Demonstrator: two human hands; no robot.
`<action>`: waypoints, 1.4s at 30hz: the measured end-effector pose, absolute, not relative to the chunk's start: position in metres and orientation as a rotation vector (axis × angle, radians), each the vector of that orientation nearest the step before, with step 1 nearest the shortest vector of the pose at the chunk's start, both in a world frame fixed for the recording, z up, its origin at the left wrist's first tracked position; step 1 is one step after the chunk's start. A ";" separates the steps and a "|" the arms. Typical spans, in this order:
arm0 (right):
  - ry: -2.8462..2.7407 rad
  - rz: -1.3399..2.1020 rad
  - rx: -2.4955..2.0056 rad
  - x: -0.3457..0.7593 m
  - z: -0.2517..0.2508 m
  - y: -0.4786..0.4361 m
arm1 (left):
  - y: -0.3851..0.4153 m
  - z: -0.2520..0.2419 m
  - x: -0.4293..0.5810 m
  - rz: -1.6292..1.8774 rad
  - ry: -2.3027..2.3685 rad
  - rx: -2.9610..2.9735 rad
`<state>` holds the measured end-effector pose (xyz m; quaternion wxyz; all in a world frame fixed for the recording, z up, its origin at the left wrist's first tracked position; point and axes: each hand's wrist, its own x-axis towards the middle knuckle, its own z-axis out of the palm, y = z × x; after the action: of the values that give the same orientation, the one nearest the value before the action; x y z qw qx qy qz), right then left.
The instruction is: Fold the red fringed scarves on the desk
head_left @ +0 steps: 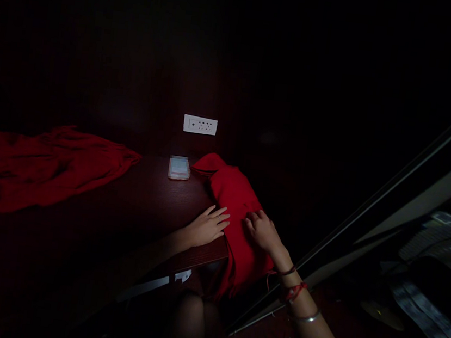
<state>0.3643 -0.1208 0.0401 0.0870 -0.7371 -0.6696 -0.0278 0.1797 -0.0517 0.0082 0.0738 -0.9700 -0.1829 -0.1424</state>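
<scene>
A red cloth garment (234, 192), folded into a long strip, lies over the right end of a dark wooden table (152, 195). Its lower part hangs past the front edge. My left hand (207, 227), with a ring on one finger, rests on the table with fingers spread, their tips at the cloth's left edge. On top of the cloth lies my right hand (263, 230), its fingers slightly bent and apart, gripping no fold that I can see. Bracelets circle the right wrist.
A second red cloth (52, 170) lies crumpled on the table's left. A blurred pale, flat object (179, 167) sits near the wall, below a white socket panel (200, 125). At right are a slanted metal-edged frame (394, 162) and striped fabric (435, 299). Much is dark.
</scene>
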 end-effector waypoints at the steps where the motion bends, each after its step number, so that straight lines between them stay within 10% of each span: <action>1: -1.941 -0.118 -2.163 0.367 0.044 -0.115 | -0.049 0.012 0.182 -0.434 -0.513 -2.901; 42: -2.003 -0.052 -2.283 0.362 0.006 -0.147 | -0.045 0.020 0.171 -0.443 -0.205 -3.345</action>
<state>0.3619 -0.1474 0.0063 0.0519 -0.7506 -0.6585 -0.0170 0.1707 -0.0448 0.0199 -0.1193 -0.9825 -0.0603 -0.1301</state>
